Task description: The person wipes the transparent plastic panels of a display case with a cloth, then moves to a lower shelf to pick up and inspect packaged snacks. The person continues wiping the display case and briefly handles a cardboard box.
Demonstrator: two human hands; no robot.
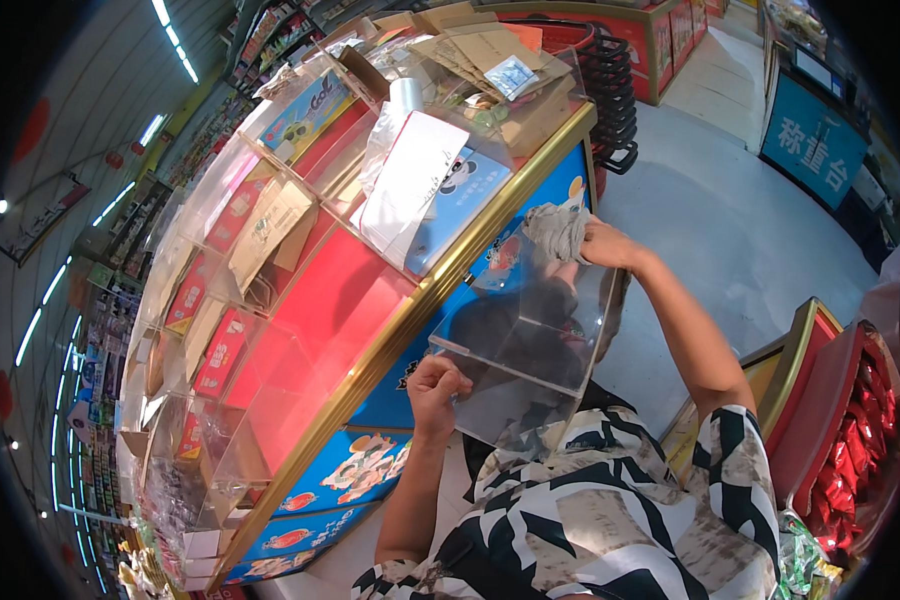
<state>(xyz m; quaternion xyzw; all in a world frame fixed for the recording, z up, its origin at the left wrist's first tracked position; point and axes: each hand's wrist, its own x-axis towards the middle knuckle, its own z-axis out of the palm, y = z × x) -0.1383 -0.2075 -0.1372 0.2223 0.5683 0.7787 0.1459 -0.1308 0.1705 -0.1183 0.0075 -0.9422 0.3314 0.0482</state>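
A clear acrylic divider box (525,341) is held in front of my body, beside the gold-edged display counter. My left hand (436,384) grips its near left edge, with the fingers curled. At the box's far end, my right hand (607,244) holds a crumpled grey cloth (559,231) against the clear panel. Through the plastic, part of my dark clothing shows.
The counter's gold rim (412,289) runs diagonally on the left, with acrylic compartments holding cardboard pieces (270,225), papers (416,172) and a plastic roll (406,96). Black baskets (616,105) stand beyond it. A bin of red packets (855,450) is at the right.
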